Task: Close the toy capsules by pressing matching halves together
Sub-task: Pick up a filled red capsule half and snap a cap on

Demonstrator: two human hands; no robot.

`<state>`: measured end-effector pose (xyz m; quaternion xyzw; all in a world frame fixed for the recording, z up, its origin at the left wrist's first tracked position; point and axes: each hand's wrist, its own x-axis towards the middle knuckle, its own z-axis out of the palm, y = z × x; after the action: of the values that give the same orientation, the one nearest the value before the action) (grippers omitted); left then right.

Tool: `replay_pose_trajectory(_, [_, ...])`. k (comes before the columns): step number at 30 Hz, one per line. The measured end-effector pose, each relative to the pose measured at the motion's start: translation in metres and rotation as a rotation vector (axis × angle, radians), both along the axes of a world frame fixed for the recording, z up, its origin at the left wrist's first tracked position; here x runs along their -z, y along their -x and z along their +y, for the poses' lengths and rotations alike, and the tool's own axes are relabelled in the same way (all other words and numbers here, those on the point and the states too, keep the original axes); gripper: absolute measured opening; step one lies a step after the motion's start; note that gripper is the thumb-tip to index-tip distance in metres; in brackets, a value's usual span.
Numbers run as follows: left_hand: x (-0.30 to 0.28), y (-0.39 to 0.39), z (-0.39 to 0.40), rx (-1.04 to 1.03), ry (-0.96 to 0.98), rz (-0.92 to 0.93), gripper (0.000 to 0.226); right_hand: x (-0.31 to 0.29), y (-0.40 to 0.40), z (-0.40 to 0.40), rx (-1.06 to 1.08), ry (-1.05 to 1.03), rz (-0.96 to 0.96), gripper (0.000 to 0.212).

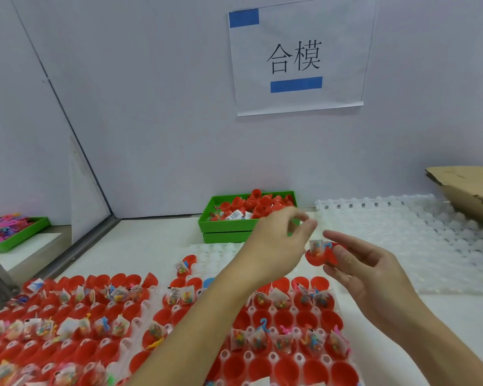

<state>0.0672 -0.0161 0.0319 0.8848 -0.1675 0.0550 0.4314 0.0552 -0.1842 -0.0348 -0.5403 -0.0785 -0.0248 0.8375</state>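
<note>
My right hand (374, 271) grips a red capsule half (319, 259) with a small clear toy packet (316, 246) and a blue toy piece sticking out of its top. My left hand (276, 243) hovers just to the left of and above it, thumb and forefinger loosely curled with a gap between them and nothing in them; the fingertips are blurred. Below both hands, white holder trays (343, 307) carry several red capsule halves, many with packets inside. A green bin (226, 228) at the back holds more red halves.
A white holder tray (402, 235) with bare cups lies at the right, a cardboard box (469, 188) behind it. A green tray of colourful toy pieces (20, 240) sits at the far left beyond a partition. A paper sign (296, 59) hangs on the wall.
</note>
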Motion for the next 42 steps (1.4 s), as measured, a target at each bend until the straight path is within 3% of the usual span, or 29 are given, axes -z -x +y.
replay_pose_trajectory(3, [0.017,0.017,0.017,0.05,0.088,0.206,0.061,-0.003,0.004,0.008,0.015,-0.022,-0.016,0.036])
replay_pose_trajectory(6, [0.025,0.025,0.027,0.131,0.159,0.259,0.047,-0.002,0.007,0.017,0.03,0.0,-0.034,0.033])
replay_pose_trajectory(11, [0.034,0.027,0.024,0.039,0.261,0.121,0.021,0.0,0.01,0.024,0.004,0.082,-0.067,0.038])
replay_pose_trajectory(18, [0.046,0.03,0.029,-0.001,0.388,0.124,0.024,-0.004,0.012,0.023,0.033,0.299,-0.174,0.038])
replay_pose_trajectory(22, [0.05,0.028,0.033,-0.058,0.326,0.056,0.022,-0.002,0.014,0.025,0.098,0.446,-0.252,0.038])
replay_pose_trajectory(28, [0.058,0.034,0.031,-0.125,0.264,-0.054,0.031,-0.001,0.017,0.029,0.126,0.701,-0.463,0.055])
replay_pose_trajectory(35, [0.062,0.042,0.033,-0.08,0.259,-0.06,0.032,-0.002,0.018,0.029,0.182,0.748,-0.494,0.067])
replay_pose_trajectory(42, [0.061,0.044,0.032,-0.05,0.281,-0.114,0.018,-0.003,0.019,0.03,0.177,0.757,-0.506,0.069])
